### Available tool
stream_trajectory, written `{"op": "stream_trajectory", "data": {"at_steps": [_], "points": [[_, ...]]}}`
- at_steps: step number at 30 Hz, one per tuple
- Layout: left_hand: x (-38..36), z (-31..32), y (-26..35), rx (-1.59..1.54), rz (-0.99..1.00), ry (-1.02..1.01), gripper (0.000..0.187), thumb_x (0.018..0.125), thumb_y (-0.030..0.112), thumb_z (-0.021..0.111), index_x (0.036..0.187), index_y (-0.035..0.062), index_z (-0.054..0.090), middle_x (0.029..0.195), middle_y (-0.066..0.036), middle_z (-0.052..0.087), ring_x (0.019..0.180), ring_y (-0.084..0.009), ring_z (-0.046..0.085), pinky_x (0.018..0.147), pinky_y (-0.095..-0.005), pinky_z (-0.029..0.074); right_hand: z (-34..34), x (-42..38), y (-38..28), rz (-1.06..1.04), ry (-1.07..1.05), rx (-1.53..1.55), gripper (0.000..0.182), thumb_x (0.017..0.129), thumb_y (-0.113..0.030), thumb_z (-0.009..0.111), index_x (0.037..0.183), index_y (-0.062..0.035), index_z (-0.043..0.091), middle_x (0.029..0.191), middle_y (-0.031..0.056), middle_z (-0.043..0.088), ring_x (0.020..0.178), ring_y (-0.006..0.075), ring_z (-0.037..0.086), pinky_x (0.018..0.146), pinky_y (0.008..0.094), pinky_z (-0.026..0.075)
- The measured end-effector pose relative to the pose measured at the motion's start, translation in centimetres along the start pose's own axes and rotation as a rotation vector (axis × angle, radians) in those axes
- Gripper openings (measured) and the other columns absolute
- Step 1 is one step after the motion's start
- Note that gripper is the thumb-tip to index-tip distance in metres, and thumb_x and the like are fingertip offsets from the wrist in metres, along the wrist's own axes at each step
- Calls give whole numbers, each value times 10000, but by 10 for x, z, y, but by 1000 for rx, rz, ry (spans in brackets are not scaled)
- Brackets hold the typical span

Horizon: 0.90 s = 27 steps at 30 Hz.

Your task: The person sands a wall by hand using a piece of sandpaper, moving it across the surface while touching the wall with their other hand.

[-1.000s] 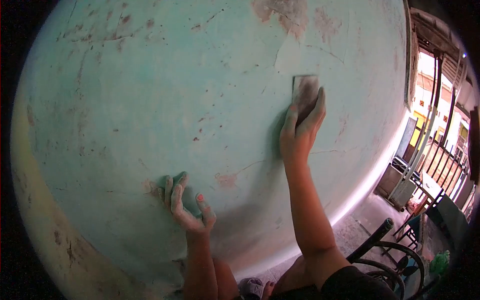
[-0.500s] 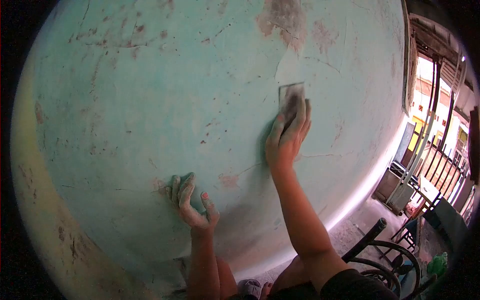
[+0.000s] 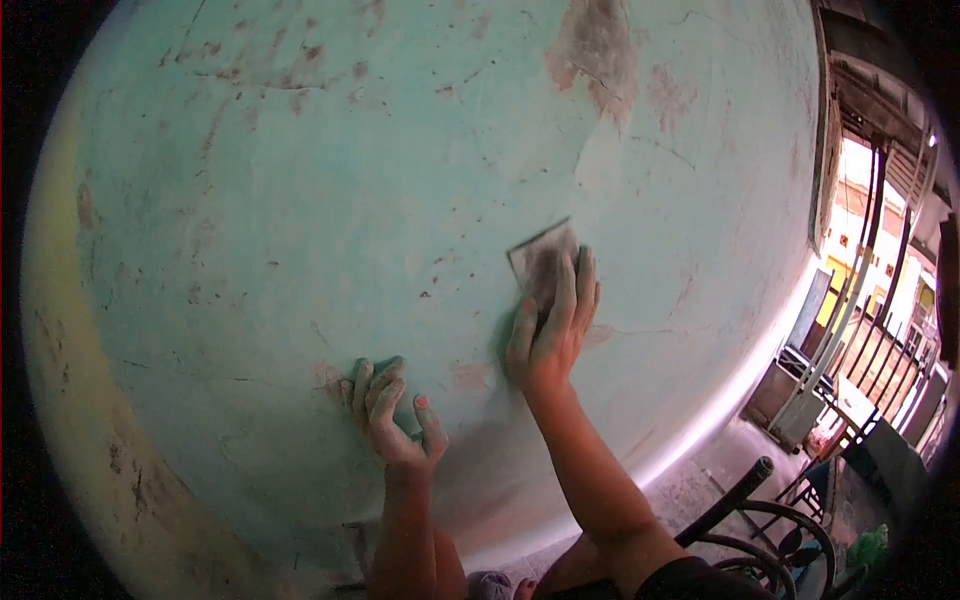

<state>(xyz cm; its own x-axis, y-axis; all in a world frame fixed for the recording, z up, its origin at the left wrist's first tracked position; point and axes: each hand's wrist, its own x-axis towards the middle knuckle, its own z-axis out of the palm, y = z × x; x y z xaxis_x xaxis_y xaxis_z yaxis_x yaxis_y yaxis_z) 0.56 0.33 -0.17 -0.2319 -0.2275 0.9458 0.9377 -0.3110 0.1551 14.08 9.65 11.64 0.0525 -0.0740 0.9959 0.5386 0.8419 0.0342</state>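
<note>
My right hand (image 3: 553, 335) presses a greyish, dust-covered piece of sandpaper (image 3: 543, 255) against a light green painted wall (image 3: 330, 240). The fingers lie over the paper's lower right part, and its upper left corner sticks out past them. Lower and to the left, my left hand (image 3: 397, 415) is at the wall with its fingers loosely bent and the thumb apart. Nothing is in it. Pale dust coats both hands. Near the fingers, the paint shows small worn patches (image 3: 468, 376) and thin cracks.
Higher up, a large bare grey patch (image 3: 592, 55) breaks the paint. A yellowish band (image 3: 60, 330) runs along the wall's left side. At lower right are a dark curved metal frame (image 3: 790, 520), a green bag (image 3: 868, 548) and a barred opening (image 3: 885, 330). My shoe (image 3: 490, 585) shows below.
My right hand has slid down and a little left along the wall with the sandpaper, which now tilts more. My left hand keeps its place on the wall; the view has shifted slightly.
</note>
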Motion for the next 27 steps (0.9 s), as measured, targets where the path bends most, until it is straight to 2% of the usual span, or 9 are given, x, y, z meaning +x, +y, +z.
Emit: {"op": "stream_trajectory", "data": {"at_steps": [2,6,8,10,15,18,22,23,27], "points": [[-1,-4,-2,98,76,-37,327,970,166,525,1227,-16,438,1201,-220,579,1109,-339,576,1030,-480,409,-1,-11,3,-41,3,24,601,905,-142,522,1477,-45,366,1499,305,330,1394,449,328,1136,605,176],[0,-10,0,102,69,-109,336,968,168,528,1232,-17,431,1200,-219,576,1110,-342,574,1035,-484,405,-18,-1,-1,-33,-72,35,599,870,-124,619,1437,-50,443,1477,286,380,1368,433,377,1125,541,259],[5,-9,3,38,42,-76,290,924,115,529,1193,58,438,1197,-155,632,1272,-386,478,1125,-588,217,-24,4,-2,-3,-81,57,635,846,-114,659,1438,-48,441,1470,279,397,1365,429,384,1118,523,281],[2,-8,-3,70,72,-79,314,947,156,528,1216,21,436,1203,-184,600,1232,-370,500,1085,-541,304,-27,6,0,24,-117,132,668,845,-138,674,1455,-49,414,1466,282,400,1364,433,386,1119,524,280],[2,-9,-4,94,78,-86,367,980,211,514,1254,-20,435,1208,-212,568,1242,-359,489,1049,-495,387,-42,12,-14,105,-492,-1,831,879,-96,630,1551,-46,143,1589,273,103,1463,473,105,1163,576,128],[8,-14,3,175,129,-86,386,985,205,508,1278,-35,431,1218,-215,563,1231,-354,499,1037,-485,401,-47,16,-10,104,-479,137,818,884,-94,629,1547,-40,155,1587,276,111,1463,471,109,1167,573,115],[-2,-6,-9,117,114,-72,416,990,196,505,1316,-46,415,1253,-225,555,1242,-348,498,1032,-477,413,-38,7,7,21,-262,279,804,824,-52,705,1506,-43,280,1525,275,295,1403,475,295,1121,516,318],[-1,-6,-10,57,108,-58,435,991,203,508,1330,-49,406,1267,-229,550,1249,-348,494,1038,-477,409,-38,5,7,30,-196,263,728,775,-61,762,1427,-65,438,1488,252,374,1366,461,371,1076,490,395],[5,-10,-9,142,151,-95,453,994,224,514,1332,-55,403,1270,-239,544,1256,-346,491,1041,-473,409,-38,1,11,17,-177,97,597,758,-67,779,1322,-120,589,1492,250,370,1363,437,387,1086,486,385]]}}
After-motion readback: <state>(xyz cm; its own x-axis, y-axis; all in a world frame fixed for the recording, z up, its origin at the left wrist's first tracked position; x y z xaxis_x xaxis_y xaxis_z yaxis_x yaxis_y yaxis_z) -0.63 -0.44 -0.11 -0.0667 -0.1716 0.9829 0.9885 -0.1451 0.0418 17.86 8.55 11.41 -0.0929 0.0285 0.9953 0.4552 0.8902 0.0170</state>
